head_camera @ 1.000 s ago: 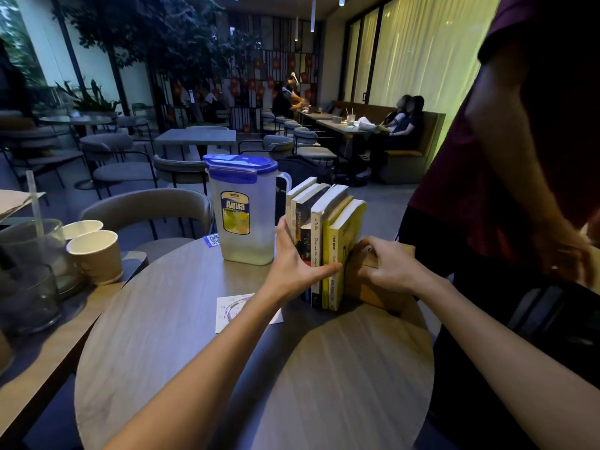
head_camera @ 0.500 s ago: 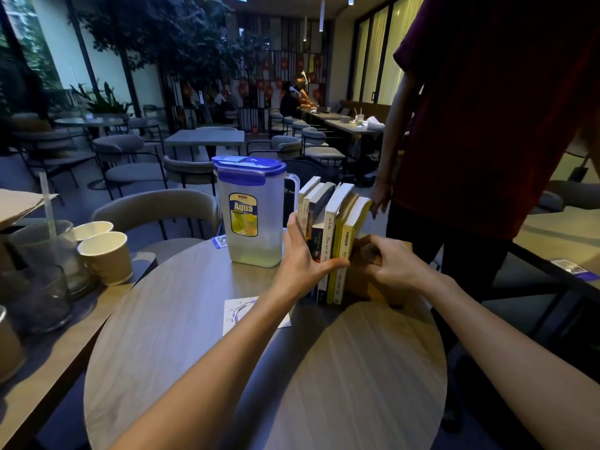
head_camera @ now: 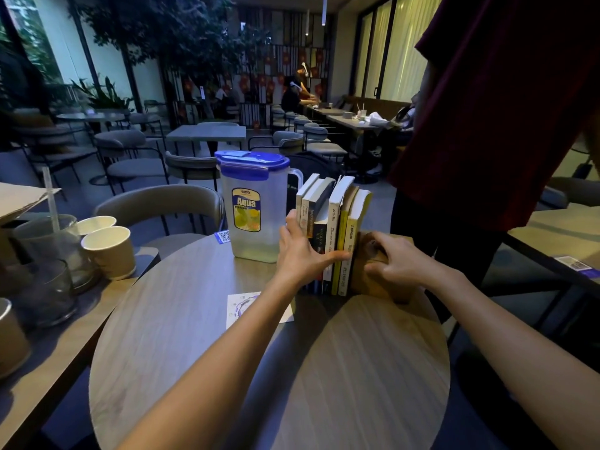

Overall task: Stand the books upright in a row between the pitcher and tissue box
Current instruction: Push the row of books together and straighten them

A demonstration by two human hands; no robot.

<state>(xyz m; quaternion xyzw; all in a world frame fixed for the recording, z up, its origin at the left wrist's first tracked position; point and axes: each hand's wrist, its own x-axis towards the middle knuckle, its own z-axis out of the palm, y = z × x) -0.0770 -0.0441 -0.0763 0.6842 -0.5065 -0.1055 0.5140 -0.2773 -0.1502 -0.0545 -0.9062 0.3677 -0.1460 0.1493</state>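
Several books (head_camera: 337,222) stand upright in a row on the round wooden table (head_camera: 227,352), leaning slightly left. A clear pitcher (head_camera: 251,206) with a blue lid stands just left of them. A brown tissue box (head_camera: 378,280) sits against their right side. My left hand (head_camera: 300,254) presses on the front of the spines, thumb across them and fingers on the left side. My right hand (head_camera: 389,263) grips the top of the tissue box.
A paper card (head_camera: 240,306) lies on the table near my left forearm. Paper cups (head_camera: 108,251) and glasses (head_camera: 45,287) stand on the adjoining table to the left. A person in a dark red shirt (head_camera: 503,108) stands close at the right.
The standing person has shifted on the right. My hands stay on the books and the tissue box; the row looks slightly tighter.
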